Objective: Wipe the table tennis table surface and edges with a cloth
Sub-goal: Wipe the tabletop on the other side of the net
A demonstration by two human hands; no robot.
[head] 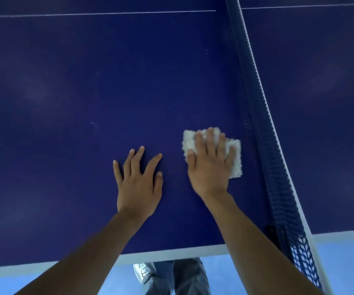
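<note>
The surface-wiping step is judged in hand: the white cloth (214, 152), near the net (263, 133) at 3 o'clock, is pressed flat on the table (86, 81) under the right hand (210, 165), fingers straight and slightly apart. The left hand (138, 182) is braced flat, fingers spread. Next, a sweep toward 12 o'clock is called for.

The cloth (214, 151) lies on the table (86, 92), left of the net (263, 128).

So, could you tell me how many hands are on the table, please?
2. The left hand lies flat, fingers spread, on the bare blue table; the right hand presses the white cloth just beside it, near the net.
</note>
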